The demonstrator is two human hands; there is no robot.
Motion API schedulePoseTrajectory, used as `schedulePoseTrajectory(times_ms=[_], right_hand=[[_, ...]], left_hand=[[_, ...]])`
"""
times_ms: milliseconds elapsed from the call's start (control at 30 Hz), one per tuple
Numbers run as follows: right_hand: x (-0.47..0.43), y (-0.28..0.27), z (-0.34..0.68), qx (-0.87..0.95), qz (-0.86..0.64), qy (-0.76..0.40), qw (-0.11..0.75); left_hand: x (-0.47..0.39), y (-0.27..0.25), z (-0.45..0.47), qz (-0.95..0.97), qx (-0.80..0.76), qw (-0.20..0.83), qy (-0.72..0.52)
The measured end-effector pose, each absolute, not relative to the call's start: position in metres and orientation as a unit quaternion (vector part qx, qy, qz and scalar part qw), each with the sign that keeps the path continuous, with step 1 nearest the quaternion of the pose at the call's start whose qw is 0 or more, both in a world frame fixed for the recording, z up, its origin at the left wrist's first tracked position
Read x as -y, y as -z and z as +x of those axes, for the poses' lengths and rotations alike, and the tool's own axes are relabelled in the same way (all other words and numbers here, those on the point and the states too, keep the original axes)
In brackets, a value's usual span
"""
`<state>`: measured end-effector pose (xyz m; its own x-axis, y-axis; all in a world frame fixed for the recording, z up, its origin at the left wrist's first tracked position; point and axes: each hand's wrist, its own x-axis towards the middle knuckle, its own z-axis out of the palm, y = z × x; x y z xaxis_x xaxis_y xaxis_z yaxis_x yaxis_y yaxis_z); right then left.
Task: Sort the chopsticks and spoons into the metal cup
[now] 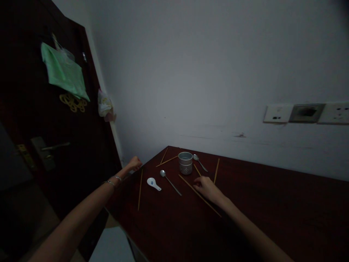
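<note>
My left hand is closed at the table's left edge, near the upper end of a chopstick. Whatever its folded fingers hold, if anything, is hidden. My right hand is low over the table with curled fingers. Behind it runs a chopstick, its near part covered by the hand; I cannot tell if it is gripped. Just left of the fingertips lies a longer chopstick. A grey metal cup stands upright beyond the right hand. Between the hands are a metal spoon and a white ceramic spoon.
Another metal spoon lies right of the cup. More chopsticks rest farther out: one at the right, two at the back left. The dark red table meets a wall with sockets. A dark door stands left.
</note>
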<state>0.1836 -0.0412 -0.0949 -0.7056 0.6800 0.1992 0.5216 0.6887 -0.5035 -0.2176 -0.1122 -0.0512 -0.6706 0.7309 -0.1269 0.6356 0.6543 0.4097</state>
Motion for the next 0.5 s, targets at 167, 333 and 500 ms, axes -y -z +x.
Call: schedulePoseTrajectory(times_ms=[167, 333, 500], right_hand=[[0.040, 0.095, 0.186, 0.903, -0.319, -0.212, 0.196], [0.039, 0.093, 0.188, 0.892, -0.335, -0.221, 0.209], [0.040, 0.094, 0.187, 0.894, -0.335, -0.219, 0.202]], left_hand=[[0.098, 0.045, -0.207, 0.389, -0.888, 0.151, -0.191], [0.093, 0.035, -0.208, 0.392, -0.885, 0.167, -0.185], [0.100, 0.029, -0.217, 0.402, -0.874, 0.230, -0.148]])
